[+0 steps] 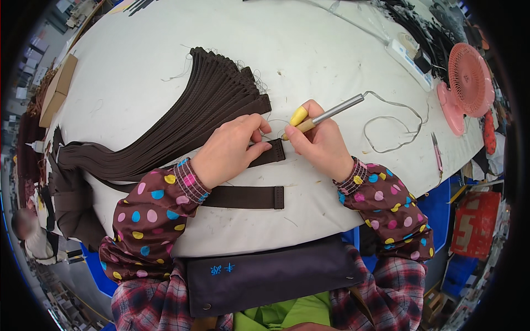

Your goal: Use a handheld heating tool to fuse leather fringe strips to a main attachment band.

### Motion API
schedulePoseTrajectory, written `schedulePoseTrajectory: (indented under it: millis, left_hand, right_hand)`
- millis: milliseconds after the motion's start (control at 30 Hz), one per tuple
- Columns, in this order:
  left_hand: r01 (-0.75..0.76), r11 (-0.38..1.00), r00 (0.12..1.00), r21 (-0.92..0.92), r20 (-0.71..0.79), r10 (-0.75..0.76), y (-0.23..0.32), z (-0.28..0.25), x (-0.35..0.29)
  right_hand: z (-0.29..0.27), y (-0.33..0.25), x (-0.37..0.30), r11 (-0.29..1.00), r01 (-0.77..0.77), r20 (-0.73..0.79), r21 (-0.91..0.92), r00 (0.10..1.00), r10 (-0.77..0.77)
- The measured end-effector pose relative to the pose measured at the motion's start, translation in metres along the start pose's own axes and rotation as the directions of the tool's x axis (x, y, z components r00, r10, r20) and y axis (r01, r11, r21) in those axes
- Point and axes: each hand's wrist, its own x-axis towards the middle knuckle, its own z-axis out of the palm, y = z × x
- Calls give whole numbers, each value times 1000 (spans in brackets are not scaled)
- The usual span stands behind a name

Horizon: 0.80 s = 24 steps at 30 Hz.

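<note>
My left hand holds the end of a dark brown fabric strap down on the table, thumb and fingers pinched close to its tip. Between the fingers of my right hand is a corded pen-shaped tool, like a soldering iron, with a metal barrel and a tan grip. Its point is at the strap's end, where loose threads show. A yellow finger cover sits on one right finger. Nearer to me lies another brown strap with a stitched end. Beyond my left hand, a fanned bundle of similar straps spreads out, with stray threads at the tips.
The tool's grey cord loops across the white table on the right. Tweezers or small snips lie near a pink fan. A power strip is at far right, and a cardboard box stands far left.
</note>
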Motion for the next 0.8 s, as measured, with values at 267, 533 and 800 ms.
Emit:
schedulePoseTrajectory:
  millis: [267, 533, 800]
  left_hand:
    - [-38, 997, 999, -67, -21, 36, -4, 0, 2]
    - [-121, 992, 989, -36, -90, 117, -13, 6, 0]
    - [-7, 999, 1000, -53, -26, 6, -10, 2, 2]
  right_hand:
    - [3, -4, 0, 999, -13, 1, -53, 1000, 13]
    - [8, -6, 0, 995, 44, 2, -87, 999, -44]
    - [8, -5, 1, 993, 55, -4, -103, 998, -56]
